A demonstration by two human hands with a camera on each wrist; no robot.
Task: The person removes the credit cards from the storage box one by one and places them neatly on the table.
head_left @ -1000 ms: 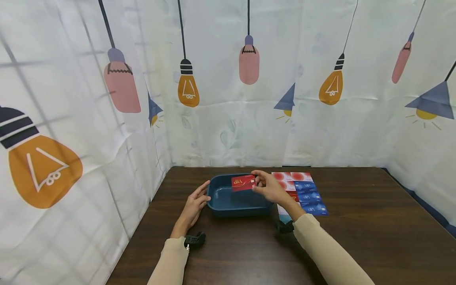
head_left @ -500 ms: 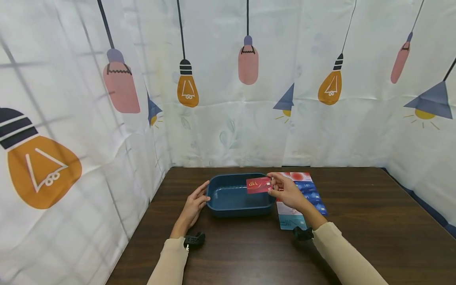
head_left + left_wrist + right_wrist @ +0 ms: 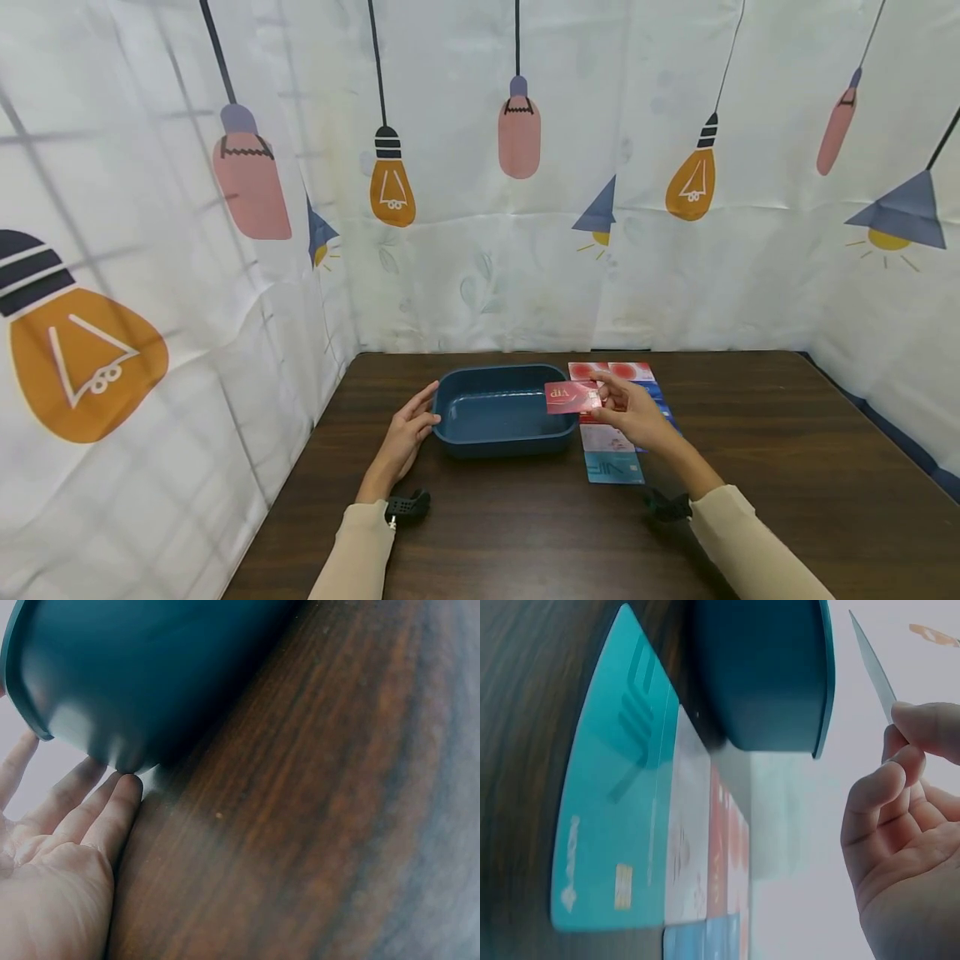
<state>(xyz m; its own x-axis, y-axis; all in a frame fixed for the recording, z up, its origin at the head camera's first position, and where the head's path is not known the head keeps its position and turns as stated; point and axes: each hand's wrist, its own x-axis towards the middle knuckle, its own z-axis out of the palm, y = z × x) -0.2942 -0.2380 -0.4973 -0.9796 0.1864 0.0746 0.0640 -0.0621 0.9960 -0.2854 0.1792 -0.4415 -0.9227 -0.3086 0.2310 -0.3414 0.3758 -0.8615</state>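
In the head view a dark blue plastic basin (image 3: 506,450) stands on the wooden table. My left hand (image 3: 401,437) rests against its left end, fingers stretched out; the left wrist view has their fingertips on the basin's outer wall (image 3: 150,667). Between thumb and fingers, my right hand (image 3: 637,417) pinches a red VIP card (image 3: 564,398) by its right end. That card is raised over the basin's right rim and overlaps the laid-out cards in this view. From the right wrist it shows nearly edge-on, a thin grey card (image 3: 871,664) above the basin's rim.
Right of the basin, several VIP cards lie in rows: a teal card (image 3: 613,468) in front, then pale and red ones, with blue cards (image 3: 666,408) partly behind my right hand. A patterned white curtain (image 3: 480,275) borders the dark table (image 3: 787,467) at the back.
My right hand has carried the red card rightward, from over the basin to above its right rim, uncovering the teal card. The left hand stays at the basin's left end.
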